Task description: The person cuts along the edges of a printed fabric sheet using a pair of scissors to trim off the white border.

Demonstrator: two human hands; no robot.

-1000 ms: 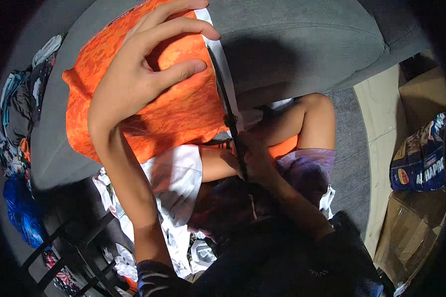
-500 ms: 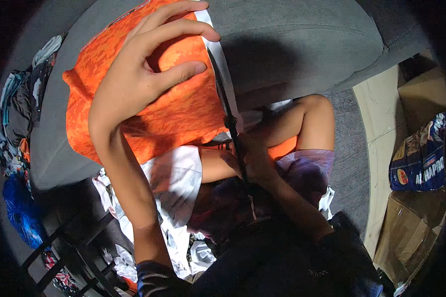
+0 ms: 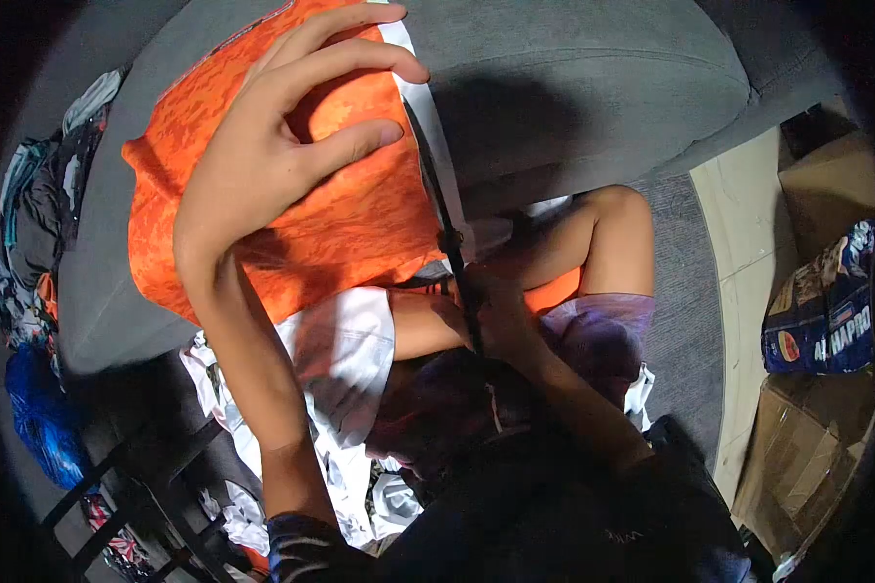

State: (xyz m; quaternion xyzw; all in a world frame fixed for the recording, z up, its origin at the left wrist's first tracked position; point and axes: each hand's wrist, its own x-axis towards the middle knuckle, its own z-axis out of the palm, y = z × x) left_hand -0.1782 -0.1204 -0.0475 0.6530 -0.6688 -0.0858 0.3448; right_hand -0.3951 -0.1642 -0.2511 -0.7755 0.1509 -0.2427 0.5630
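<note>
Orange camouflage-patterned cloth (image 3: 360,219) lies over a grey cushioned surface, with a white strip (image 3: 430,121) along its right edge. My left hand (image 3: 253,155) rests on the cloth, fingers spread and curved, fingertips at the white strip. Along that edge runs a pair of dark scissors (image 3: 449,241), long blades pointing away from me and lying between the orange cloth and the strip. In shadow below the pivot, my right hand (image 3: 501,316) is closed around the handles; its fingers are hard to make out. How far the blades are apart cannot be seen clearly.
The grey cushion (image 3: 593,107) fills the top. White cloth (image 3: 345,340) lies by my crossed legs. Cardboard boxes (image 3: 807,457) and a dark blue printed bag (image 3: 826,311) stand right. Piled clothes (image 3: 44,214), a blue plastic bag (image 3: 44,418) and a black rack (image 3: 146,486) are left.
</note>
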